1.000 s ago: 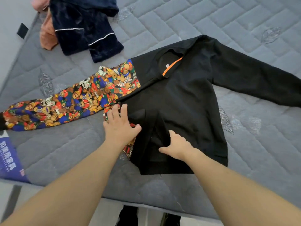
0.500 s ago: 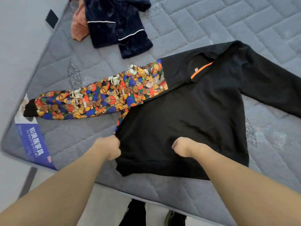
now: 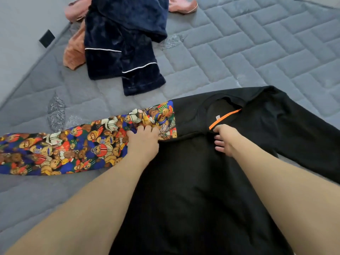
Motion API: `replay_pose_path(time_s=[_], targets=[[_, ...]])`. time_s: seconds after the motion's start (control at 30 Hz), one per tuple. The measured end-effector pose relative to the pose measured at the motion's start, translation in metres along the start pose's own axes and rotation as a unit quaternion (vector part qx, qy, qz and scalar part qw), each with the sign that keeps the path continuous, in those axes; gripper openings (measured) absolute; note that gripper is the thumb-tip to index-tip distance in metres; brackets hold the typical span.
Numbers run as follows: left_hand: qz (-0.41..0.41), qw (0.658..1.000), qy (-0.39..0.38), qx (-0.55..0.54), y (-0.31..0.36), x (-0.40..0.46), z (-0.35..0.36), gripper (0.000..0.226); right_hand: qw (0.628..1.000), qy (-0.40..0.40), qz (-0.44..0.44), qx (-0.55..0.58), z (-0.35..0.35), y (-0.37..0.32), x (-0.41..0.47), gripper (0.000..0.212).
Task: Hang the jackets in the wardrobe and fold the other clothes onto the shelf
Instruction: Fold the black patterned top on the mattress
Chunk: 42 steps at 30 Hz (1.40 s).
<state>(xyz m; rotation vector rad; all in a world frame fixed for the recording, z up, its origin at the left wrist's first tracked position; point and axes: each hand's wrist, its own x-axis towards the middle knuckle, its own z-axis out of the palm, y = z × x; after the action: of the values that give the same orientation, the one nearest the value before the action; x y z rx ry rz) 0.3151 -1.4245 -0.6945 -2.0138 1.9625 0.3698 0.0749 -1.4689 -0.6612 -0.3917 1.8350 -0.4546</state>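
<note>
A black sweatshirt point(image 3: 193, 181) with one teddy-bear print sleeve point(image 3: 60, 150) lies spread on the grey mattress point(image 3: 239, 52). Its neckline has an orange strip point(image 3: 224, 117). My left hand point(image 3: 142, 142) sits where the print sleeve meets the black body, fingers curled onto a black fabric edge there. At the neckline, my right hand point(image 3: 225, 138) pinches the black cloth with thumb up and fingers curled, just below the orange strip. The plain black sleeve point(image 3: 303, 144) stretches off to the right.
A dark navy velvet garment with white piping point(image 3: 125, 46) lies heaped at the back left, over orange-brown point(image 3: 73, 52) and pink clothes point(image 3: 184, 6). The mattress's left edge point(image 3: 27, 70) runs diagonally beside the grey floor.
Both hands went from the sweatshirt's bottom hem up to its shoulder and neckline, a black fabric edge now lying across there. The view has moved in closer.
</note>
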Motion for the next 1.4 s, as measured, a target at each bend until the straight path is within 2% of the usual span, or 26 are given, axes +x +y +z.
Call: replay_pose_path(time_s=[0.03,0.1,0.17,0.23,0.27,0.3,0.33,0.4,0.43,0.5,0.57,0.63,0.7,0.8,0.87,1.0,1.17,1.3,1.4], targets=[[-0.026,0.998,0.008,-0.053,-0.005,0.013,-0.013,0.029,1.000,-0.005,-0.014,0.022,0.005,-0.007,0.006,0.030],[-0.125,0.978,0.048,-0.160,-0.023,0.047,-0.051,0.031,0.993,-0.042,-0.098,0.051,0.013,-0.027,0.015,0.046],[-0.223,0.941,0.186,-0.173,-0.047,0.082,-0.104,0.036,0.974,-0.074,-0.213,0.009,0.016,-0.051,0.016,0.058],[-0.263,0.904,0.319,-0.110,-0.051,0.103,-0.141,0.043,0.932,-0.053,-0.323,-0.157,0.013,-0.068,0.020,0.057],[-0.229,0.902,0.353,-0.095,-0.040,0.108,-0.150,0.044,0.891,-0.010,-0.362,-0.274,0.009,-0.072,0.027,0.057],[-0.165,0.915,0.360,-0.083,-0.021,0.110,-0.152,0.045,0.848,0.043,-0.376,-0.371,0.003,-0.073,0.035,0.058],[-0.097,0.933,0.339,-0.070,0.001,0.109,-0.145,0.048,0.820,0.085,-0.367,-0.432,-0.002,-0.073,0.043,0.060],[-0.012,0.971,0.227,-0.071,0.043,0.106,-0.111,0.054,0.810,0.130,-0.303,-0.486,-0.012,-0.068,0.059,0.064],[-0.007,0.985,0.154,-0.082,0.056,0.108,-0.089,0.058,0.810,0.138,-0.270,-0.502,-0.017,-0.065,0.069,0.066],[-0.050,0.990,0.039,-0.128,0.060,0.126,-0.051,0.064,0.810,0.146,-0.232,-0.518,-0.027,-0.061,0.092,0.070],[-0.091,0.982,-0.033,-0.163,0.049,0.150,-0.025,0.070,0.811,0.152,-0.224,-0.519,-0.031,-0.063,0.116,0.072],[-0.096,0.981,-0.068,-0.156,0.038,0.168,-0.006,0.076,0.811,0.160,-0.222,-0.518,-0.027,-0.061,0.139,0.071],[-0.085,0.988,-0.030,-0.127,0.036,0.170,0.011,0.076,0.793,0.200,-0.249,-0.519,-0.018,-0.049,0.155,0.070],[-0.070,0.989,0.111,-0.062,0.041,0.163,0.034,0.075,0.753,0.266,-0.304,-0.520,-0.010,-0.032,0.168,0.069],[-0.062,0.986,0.146,-0.044,0.041,0.165,0.037,0.074,0.728,0.263,-0.334,-0.537,-0.014,-0.039,0.176,0.070],[-0.042,0.985,0.165,-0.008,0.039,0.166,0.031,0.079,0.680,0.218,-0.408,-0.569,-0.020,-0.074,0.193,0.073],[0.076,0.980,0.183,0.020,0.041,0.214,0.002,0.083,0.692,0.224,-0.407,-0.553,-0.015,-0.107,0.209,0.075],[0.004,0.981,0.192,-0.019,0.062,0.272,-0.023,0.080,0.695,0.227,-0.416,-0.541,-0.010,-0.134,0.226,0.074],[0.002,0.979,0.198,-0.048,0.069,0.290,-0.032,0.072,0.702,0.230,-0.436,-0.513,-0.009,-0.140,0.232,0.068]])
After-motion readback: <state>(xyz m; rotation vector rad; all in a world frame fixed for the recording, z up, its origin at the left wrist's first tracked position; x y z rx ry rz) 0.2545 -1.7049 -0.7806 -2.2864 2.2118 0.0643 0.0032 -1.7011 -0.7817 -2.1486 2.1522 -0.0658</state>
